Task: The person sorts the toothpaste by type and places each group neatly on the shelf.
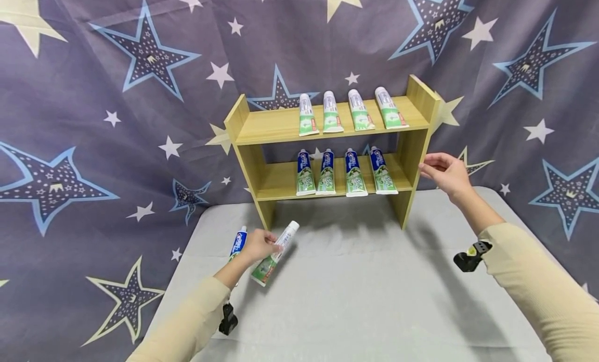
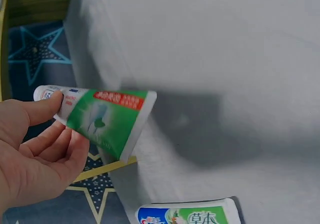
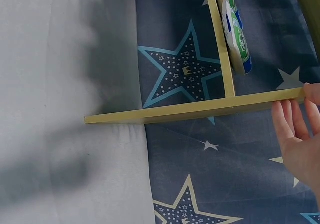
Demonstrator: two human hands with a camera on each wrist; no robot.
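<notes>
My left hand point(image 1: 255, 246) pinches a white and green toothpaste tube point(image 1: 284, 240) between thumb and fingers, above the table at the left front of the shelf. Its white cap points up and away, its flat end toward me. The left wrist view shows the tube's green flat end point(image 2: 112, 119) with a shadow on the cloth. Partly behind the left hand lies a blue and green toothpaste tube point(image 1: 238, 241). My right hand point(image 1: 446, 172) holds the right side panel of the wooden shelf point(image 1: 418, 143); in the right wrist view the thumb and fingers point(image 3: 285, 119) meet at the panel's edge.
Several white and green tubes point(image 1: 330, 112) lie in a row on the upper tier. On the lower tier are several blue and green tubes point(image 1: 354, 173). The shelf stands on a grey cloth-covered table point(image 1: 355, 299), before a star-patterned curtain point(image 1: 154, 117).
</notes>
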